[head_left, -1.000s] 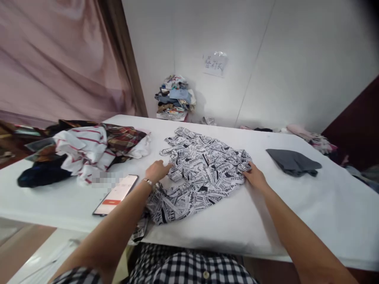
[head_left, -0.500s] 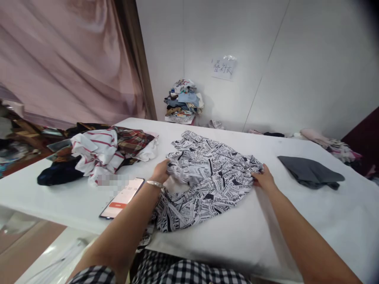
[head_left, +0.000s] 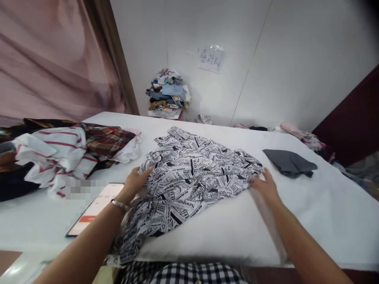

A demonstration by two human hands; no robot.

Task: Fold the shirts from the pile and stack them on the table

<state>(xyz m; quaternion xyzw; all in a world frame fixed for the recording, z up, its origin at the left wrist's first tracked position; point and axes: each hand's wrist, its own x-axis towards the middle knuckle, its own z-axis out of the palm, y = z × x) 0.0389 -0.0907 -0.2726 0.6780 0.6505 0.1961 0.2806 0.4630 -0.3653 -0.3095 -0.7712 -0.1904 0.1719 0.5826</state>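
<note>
A black-and-white newspaper-print shirt (head_left: 189, 169) lies spread and wrinkled on the white table (head_left: 334, 221), its lower left part bunched near the front edge. My left hand (head_left: 136, 182), with a bracelet at the wrist, is closed on the shirt's left side, thumb lying over the fabric. At the right end of the shirt, my right hand (head_left: 266, 188) pinches its edge between thumb and fingers. A phone with a lit screen (head_left: 94, 207) rests on the table beside my left forearm, which covers part of it.
To the left lies a heap with a red-striped white garment (head_left: 63, 146) and a plaid shirt (head_left: 106, 140). A folded dark grey garment (head_left: 288, 162) sits on the right. Behind the table are a clothes stack (head_left: 168, 92) and a paper sign (head_left: 211, 59) on the wall.
My left hand has moved left, drawing the shirt's left side outward, so the gap in its middle has closed over. My right hand stays on the right end. The view has shifted right.
</note>
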